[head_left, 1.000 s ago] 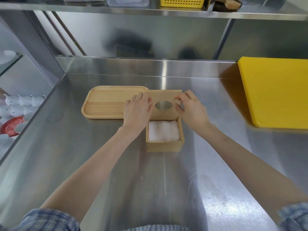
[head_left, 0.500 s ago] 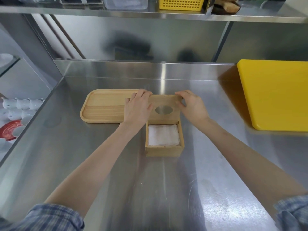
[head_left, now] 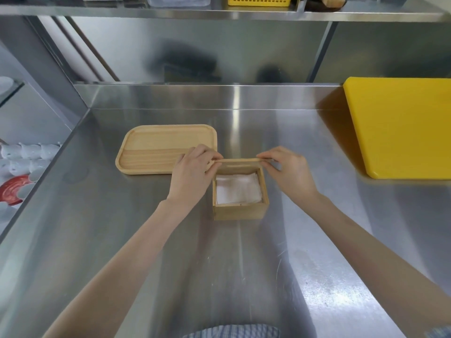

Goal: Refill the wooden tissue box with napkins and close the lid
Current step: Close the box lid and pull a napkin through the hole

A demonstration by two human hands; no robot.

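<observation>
Both hands pinch the lid by its ends: the left hand has fingers and thumb closed on the left end, the right hand closed on the right end. Held between them, the lid is seen almost edge-on, tilted above the far wall of the wooden box, not yet lying flat on it. Just below and between the 2 hands the box stands open on the steel counter, with a stack of white napkins lying inside, so the refill looks done. What remains, by my reading, is lowering the lid flat onto the rim to close it. Just beyond the left hand sits a wooden tray; well off to the right lies a yellow board.
</observation>
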